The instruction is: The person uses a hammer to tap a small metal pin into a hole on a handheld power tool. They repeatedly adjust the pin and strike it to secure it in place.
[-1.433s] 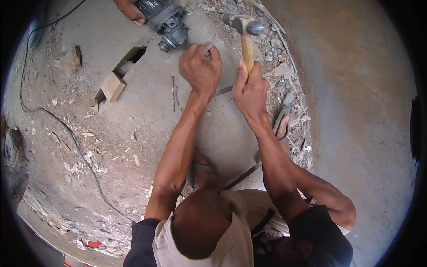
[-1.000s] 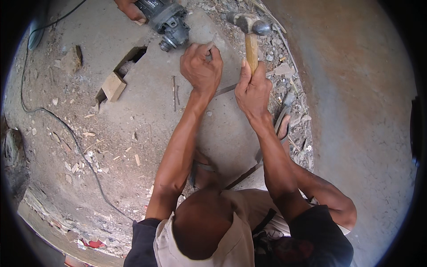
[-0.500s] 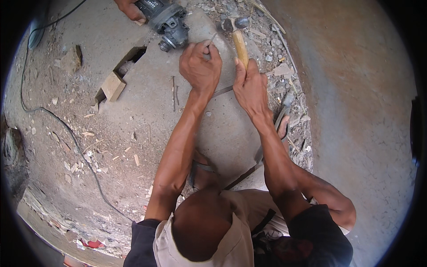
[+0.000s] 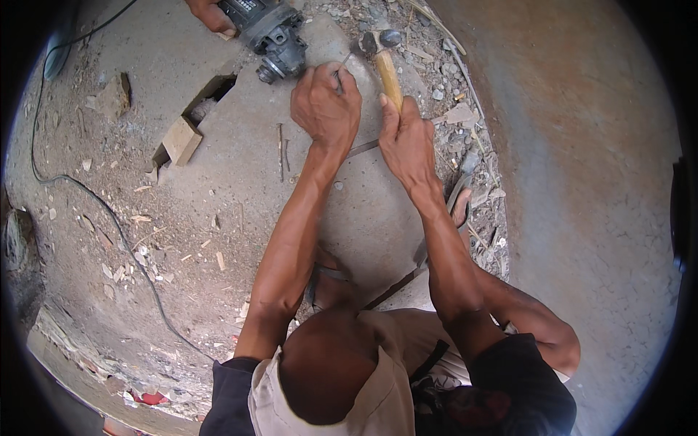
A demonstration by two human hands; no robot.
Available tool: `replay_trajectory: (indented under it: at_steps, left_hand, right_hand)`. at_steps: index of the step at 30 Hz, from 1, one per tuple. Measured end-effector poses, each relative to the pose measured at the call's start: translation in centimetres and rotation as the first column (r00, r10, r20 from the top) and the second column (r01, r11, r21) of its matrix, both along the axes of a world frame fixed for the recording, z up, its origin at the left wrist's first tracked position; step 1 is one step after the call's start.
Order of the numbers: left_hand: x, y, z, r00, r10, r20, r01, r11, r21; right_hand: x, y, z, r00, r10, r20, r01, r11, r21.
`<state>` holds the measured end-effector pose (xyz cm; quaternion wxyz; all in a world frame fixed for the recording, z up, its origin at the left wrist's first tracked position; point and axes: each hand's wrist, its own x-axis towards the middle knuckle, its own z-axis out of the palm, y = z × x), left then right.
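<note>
My right hand [image 4: 408, 142] is closed round the wooden handle of a hammer [image 4: 389, 78]. The hammer's dark metal head lies low over the concrete slab, just right of my left hand. Thumb and fingers of my left hand [image 4: 327, 98] pinch a thin nail [image 4: 345, 61], its upper end pointing toward the hammer head. The rest of the nail is hidden by my fingers. Left of my left wrist, a long rusty nail [image 4: 281, 152] and a shorter nail [image 4: 286, 155] lie on the slab [image 4: 371, 218].
Beyond my left hand, another person's hand [image 4: 212, 16] rests on a dark angle grinder [image 4: 269, 40]. A wood block [image 4: 182, 141] sits in a slot at the left. A black cable [image 4: 109, 211] runs down the left side. Rubble [image 4: 454, 109] lines the right edge.
The hammer has shifted slightly left, its head now closer to the tip of the nail. My left hand keeps its pinch. The grinder and the loose nails look the same.
</note>
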<state>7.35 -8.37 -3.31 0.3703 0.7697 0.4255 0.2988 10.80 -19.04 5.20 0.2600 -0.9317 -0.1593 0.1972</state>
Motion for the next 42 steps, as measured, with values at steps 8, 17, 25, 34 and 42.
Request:
replay_trajectory:
  at_steps: [8,17,25,34,42]
  left_hand:
    - [0.1,0.0,-0.4,1.0,0.021,-0.003,-0.021,0.999,0.033]
    - [-0.2,-0.1,-0.4,0.999,0.009,0.052,-0.014,0.997,0.08]
    - [0.0,0.0,-0.3,0.999,0.012,0.039,-0.015,0.997,0.074]
    - [0.1,0.1,0.6,0.999,0.015,0.053,-0.016,1.0,0.015]
    - [-0.3,0.2,-0.1,0.998,-0.036,0.059,0.028,0.992,0.127]
  right_hand:
    - [0.1,0.0,-0.2,1.0,0.021,0.016,-0.02,1.0,-0.021]
    - [0.1,0.0,0.1,1.0,-0.025,0.005,0.025,1.0,0.014]
    - [-0.1,-0.1,-0.6,1.0,-0.009,0.025,0.008,0.999,0.041]
    - [0.0,0.2,-0.5,0.999,-0.01,0.039,0.009,1.0,0.022]
    - [0.3,0.3,0.2,0.999,-0.033,-0.015,0.034,0.999,0.016]
